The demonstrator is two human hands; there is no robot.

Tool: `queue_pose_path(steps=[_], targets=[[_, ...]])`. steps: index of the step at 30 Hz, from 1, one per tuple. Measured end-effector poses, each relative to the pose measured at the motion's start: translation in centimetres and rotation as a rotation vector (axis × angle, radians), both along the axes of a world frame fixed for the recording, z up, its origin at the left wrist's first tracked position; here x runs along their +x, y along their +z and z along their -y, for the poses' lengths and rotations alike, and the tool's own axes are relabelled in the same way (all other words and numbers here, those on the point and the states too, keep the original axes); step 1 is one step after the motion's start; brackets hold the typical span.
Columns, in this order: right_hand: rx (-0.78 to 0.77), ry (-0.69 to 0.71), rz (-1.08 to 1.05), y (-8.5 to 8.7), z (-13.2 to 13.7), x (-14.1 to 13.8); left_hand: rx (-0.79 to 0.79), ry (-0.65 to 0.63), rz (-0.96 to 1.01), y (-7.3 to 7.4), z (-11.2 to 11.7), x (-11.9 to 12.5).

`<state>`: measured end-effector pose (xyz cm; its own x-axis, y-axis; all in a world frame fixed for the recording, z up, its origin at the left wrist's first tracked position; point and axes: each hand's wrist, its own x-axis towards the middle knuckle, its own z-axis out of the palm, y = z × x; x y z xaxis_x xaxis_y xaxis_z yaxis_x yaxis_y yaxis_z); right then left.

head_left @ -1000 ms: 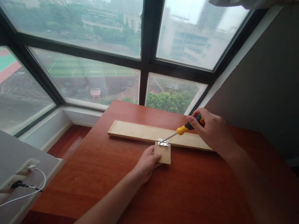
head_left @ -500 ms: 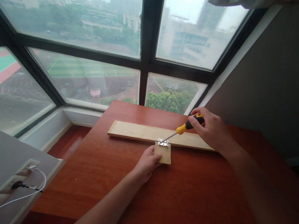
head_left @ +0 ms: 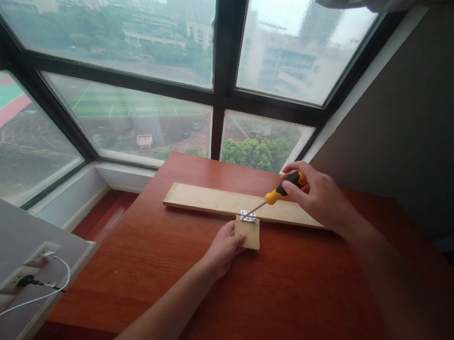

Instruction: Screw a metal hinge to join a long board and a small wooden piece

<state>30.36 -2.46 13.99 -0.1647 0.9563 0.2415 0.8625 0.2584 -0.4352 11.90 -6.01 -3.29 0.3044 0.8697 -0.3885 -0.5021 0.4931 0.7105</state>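
Note:
A long pale wooden board (head_left: 206,198) lies across the far part of the red-brown table (head_left: 276,301). A small wooden block (head_left: 251,236) butts against its near edge, and a small metal hinge (head_left: 248,216) bridges the two. My right hand (head_left: 318,197) is closed around the handle of a yellow and black screwdriver (head_left: 281,190), whose tip rests on the hinge. My left hand (head_left: 222,247) grips the left side of the small block, fingers curled against it.
Large windows rise behind the table, with a grey wall on the right. At lower left a grey surface carries a power strip (head_left: 10,283) with a white cable (head_left: 47,291) plugged in.
My right hand has shifted slightly up and left while it twists the screwdriver handle; the tip stays on the hinge. The left hand and the wood pieces have not moved.

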Motion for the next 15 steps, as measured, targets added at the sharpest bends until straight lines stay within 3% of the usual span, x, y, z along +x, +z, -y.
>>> queue_pose_path(steps=[2,4,8,10,15], targets=[[-0.084,0.157,-0.136,0.37,0.15,0.23,-0.003,-0.003,-0.003,0.12,0.02,-0.01],[-0.087,0.200,-0.132,0.60,0.25,0.22,-0.004,-0.003,-0.008,0.27,0.05,-0.03],[0.071,-0.053,0.175,0.47,0.25,-0.39,0.003,-0.004,-0.018,0.49,0.10,-0.05],[0.078,-0.098,0.216,0.36,0.20,-0.56,0.002,-0.004,-0.018,0.52,0.11,-0.06],[-0.037,0.168,-0.048,0.67,0.19,-0.07,-0.001,-0.002,-0.012,0.43,0.07,-0.11]])
